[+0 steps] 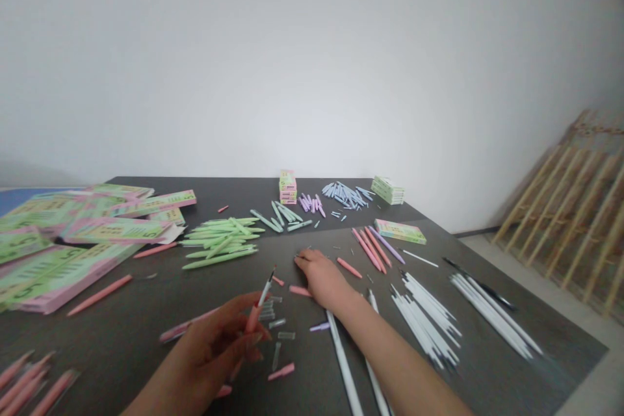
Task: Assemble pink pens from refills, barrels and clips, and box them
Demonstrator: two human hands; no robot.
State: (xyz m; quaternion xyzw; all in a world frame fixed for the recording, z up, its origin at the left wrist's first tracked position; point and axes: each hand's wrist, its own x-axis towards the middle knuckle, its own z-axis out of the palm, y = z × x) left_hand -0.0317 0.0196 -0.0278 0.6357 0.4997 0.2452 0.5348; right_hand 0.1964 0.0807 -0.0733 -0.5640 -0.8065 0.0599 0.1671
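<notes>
My left hand (221,348) is closed round a pink pen barrel (253,318), held tilted up. A white refill (266,291) with a thin dark tip sticks out of its upper end. My right hand (319,276) lies low over the table, palm down, with its fingers stretched to the left; whether a small part is under the fingertips is hidden. A pink pen part (299,290) lies close beside that hand. Between the hands are several short clear caps (286,336), a pink tip piece (281,372) and a purple tip piece (320,326).
Green pen barrels (221,240) are piled at left centre, beside flat printed boxes (73,273). White refills (424,318) lie at right, near pink barrels (368,248). Small blue parts (346,195) and stacked boxes (287,187) stand behind. A wooden rack (565,214) leans beyond the table.
</notes>
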